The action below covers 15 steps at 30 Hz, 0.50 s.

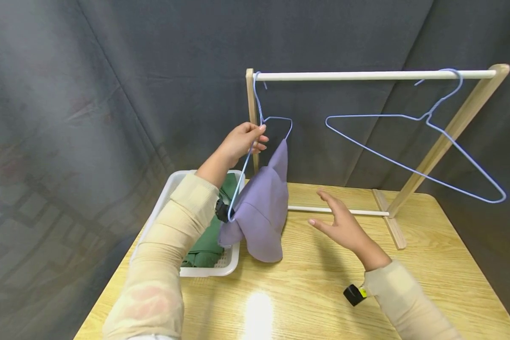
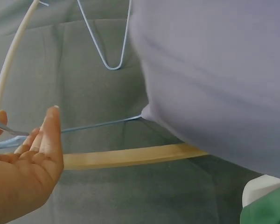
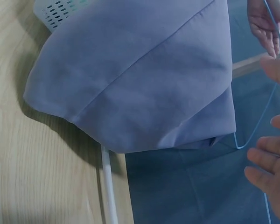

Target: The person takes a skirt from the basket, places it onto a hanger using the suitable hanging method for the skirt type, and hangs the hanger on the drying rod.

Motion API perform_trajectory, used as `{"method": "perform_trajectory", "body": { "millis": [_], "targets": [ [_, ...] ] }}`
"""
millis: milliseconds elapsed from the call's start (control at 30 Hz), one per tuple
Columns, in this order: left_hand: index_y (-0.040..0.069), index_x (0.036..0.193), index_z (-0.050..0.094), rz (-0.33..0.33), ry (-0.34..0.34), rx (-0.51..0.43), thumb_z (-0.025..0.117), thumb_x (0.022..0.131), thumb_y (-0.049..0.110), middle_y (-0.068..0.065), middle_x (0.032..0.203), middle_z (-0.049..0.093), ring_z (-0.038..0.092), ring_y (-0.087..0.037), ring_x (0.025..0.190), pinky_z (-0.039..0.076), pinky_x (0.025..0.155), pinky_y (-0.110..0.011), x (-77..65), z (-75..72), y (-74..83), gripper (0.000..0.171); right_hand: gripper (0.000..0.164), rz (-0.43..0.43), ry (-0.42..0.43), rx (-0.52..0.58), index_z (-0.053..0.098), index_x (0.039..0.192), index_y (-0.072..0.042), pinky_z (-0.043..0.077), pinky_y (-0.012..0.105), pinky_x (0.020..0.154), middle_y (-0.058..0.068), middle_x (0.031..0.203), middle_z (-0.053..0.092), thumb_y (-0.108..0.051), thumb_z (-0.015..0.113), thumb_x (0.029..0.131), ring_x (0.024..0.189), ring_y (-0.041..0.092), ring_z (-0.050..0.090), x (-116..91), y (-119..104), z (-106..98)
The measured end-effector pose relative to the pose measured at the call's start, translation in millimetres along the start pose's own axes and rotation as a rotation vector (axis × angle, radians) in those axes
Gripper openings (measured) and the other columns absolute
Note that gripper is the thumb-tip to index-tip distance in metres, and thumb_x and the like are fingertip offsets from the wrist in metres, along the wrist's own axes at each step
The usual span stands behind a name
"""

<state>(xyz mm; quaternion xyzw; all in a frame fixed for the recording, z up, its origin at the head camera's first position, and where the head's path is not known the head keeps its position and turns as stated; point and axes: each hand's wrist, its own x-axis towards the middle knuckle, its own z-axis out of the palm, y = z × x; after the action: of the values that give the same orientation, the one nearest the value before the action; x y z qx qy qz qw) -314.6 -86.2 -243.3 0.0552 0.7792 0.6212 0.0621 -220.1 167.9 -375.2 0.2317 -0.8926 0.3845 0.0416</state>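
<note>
A purple cloth garment (image 1: 261,212) drapes over the lower part of a blue wire hanger (image 1: 259,101), whose hook is over the left end of the rack's white bar. My left hand (image 1: 242,141) pinches the hanger's wire between thumb and fingers, just below its neck. In the left wrist view, the garment (image 2: 214,79) fills the right side, beyond the left hand (image 2: 28,172). To the right of the garment, my right hand (image 1: 342,226) is held over the table, fingers spread and holding nothing. The right wrist view shows the garment (image 3: 144,84) hanging in folds.
A second blue hanger (image 1: 378,148) hangs bare at the bar's right end. The rack has a white top bar (image 1: 365,76) and wooden posts (image 1: 446,141). On the wooden table (image 1: 314,293), a white basket (image 1: 227,270) holds green cloth (image 1: 204,245). Grey curtain hangs behind.
</note>
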Motion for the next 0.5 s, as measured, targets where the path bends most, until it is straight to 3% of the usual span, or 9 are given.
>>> {"method": "perform_trajectory", "body": {
  "millis": [300, 500],
  "targets": [
    [0.001, 0.098, 0.047, 0.022, -0.078, 0.171, 0.047, 0.089, 0.027, -0.012, 0.104, 0.055, 0.050, -0.022, 0.093, 0.041, 0.081, -0.030, -18.3, -8.2, -15.4, 0.027, 0.073, -0.019, 0.012, -0.017, 0.024, 0.134, -0.005, 0.023, 0.056, 0.091, 0.020, 0.133, 0.028, -0.032, 0.062, 0.078, 0.119, 0.037, 0.025, -2.7, 0.6, 3.3],
    [0.000, 0.103, 0.046, 0.039, -0.076, 0.185, 0.046, 0.089, 0.027, -0.016, 0.109, 0.052, 0.049, -0.023, 0.096, 0.040, 0.084, -0.032, -28.5, -15.5, -24.3, 0.030, 0.073, -0.007, 0.008, 0.002, 0.024, 0.134, -0.004, 0.022, 0.056, 0.092, 0.019, 0.134, 0.026, -0.033, 0.062, 0.079, 0.120, 0.037, 0.024, -5.4, -0.1, 5.0]
  ]
}}
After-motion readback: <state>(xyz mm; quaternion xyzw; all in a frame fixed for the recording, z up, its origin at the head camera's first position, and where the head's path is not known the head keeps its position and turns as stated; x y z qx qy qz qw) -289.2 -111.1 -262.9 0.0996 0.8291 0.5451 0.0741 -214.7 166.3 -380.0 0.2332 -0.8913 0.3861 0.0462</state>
